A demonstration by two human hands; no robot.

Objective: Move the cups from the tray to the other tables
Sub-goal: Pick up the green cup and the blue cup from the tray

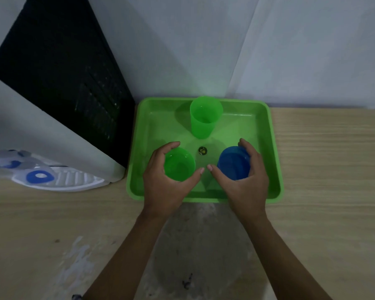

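Standing in the green tray (275,161) on the bench (329,169) are three cups. Left hand (162,182) curls its fingers (171,146) around the near green cup (179,164); right hand (245,185) wraps the blue cup (233,163). Another green cup (205,118) stands untouched at the tray's far side.

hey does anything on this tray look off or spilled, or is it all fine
Nothing spilled or tipped. All three cups stand upright in the tray: far green cup, near green cup in the left hand, blue cup in the right hand. Only oddity: a small dark round sticker on the tray floor.
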